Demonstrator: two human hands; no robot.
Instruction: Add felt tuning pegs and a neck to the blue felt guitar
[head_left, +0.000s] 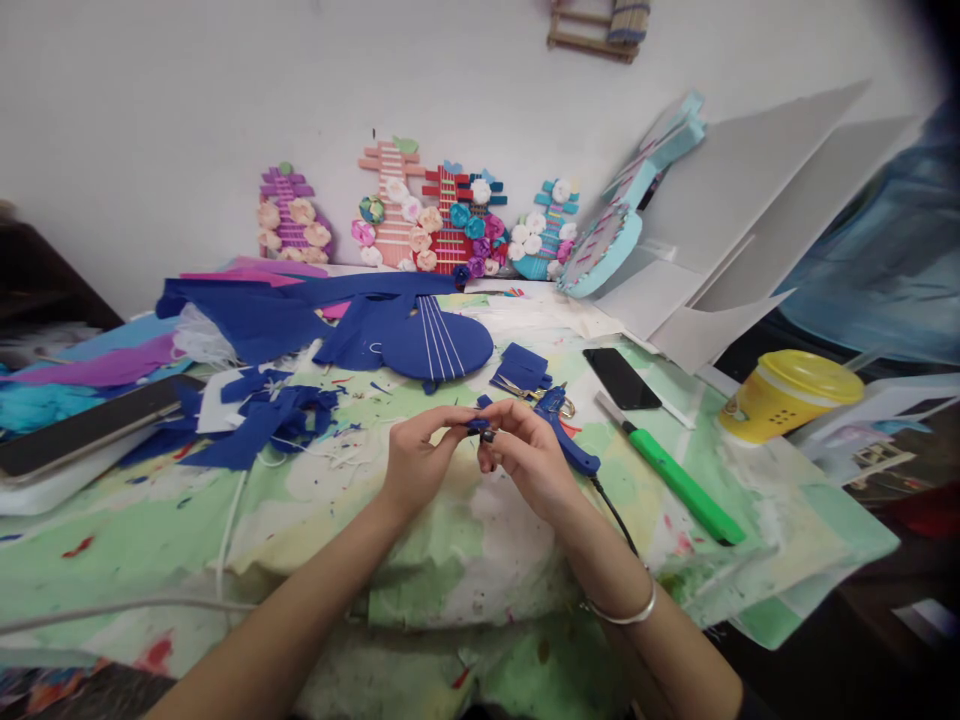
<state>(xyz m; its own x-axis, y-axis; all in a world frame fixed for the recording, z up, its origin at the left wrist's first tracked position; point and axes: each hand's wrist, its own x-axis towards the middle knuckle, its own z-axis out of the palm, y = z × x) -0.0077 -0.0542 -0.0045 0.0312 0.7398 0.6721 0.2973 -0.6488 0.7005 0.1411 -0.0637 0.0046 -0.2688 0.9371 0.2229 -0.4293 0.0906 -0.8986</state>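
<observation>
A green-and-white mottled tablecloth [315, 540] spreads under a dark-blue, flat, rounded, white-stringed guitar shape [472, 345]. Right of that shape, and nearer the viewer, lies a long, bright-green, plastic-handled cutter [682, 482]. In front of the shape, the left hand [417, 452] and right hand [529, 452] pinch between fingertips a small dark-blue piece [477, 427], its exact form and material too small to tell.

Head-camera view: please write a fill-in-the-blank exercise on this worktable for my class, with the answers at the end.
1. The left hand and right hand pinch a small piece coloured ____.
2. A silver bracelet is worn on the ____ arm.
3. The long-handled tool beside the black phone has a bright ____ handle.
4. The lidded cup is mainly ____.

Missing words: blue; right; green; yellow.
</observation>
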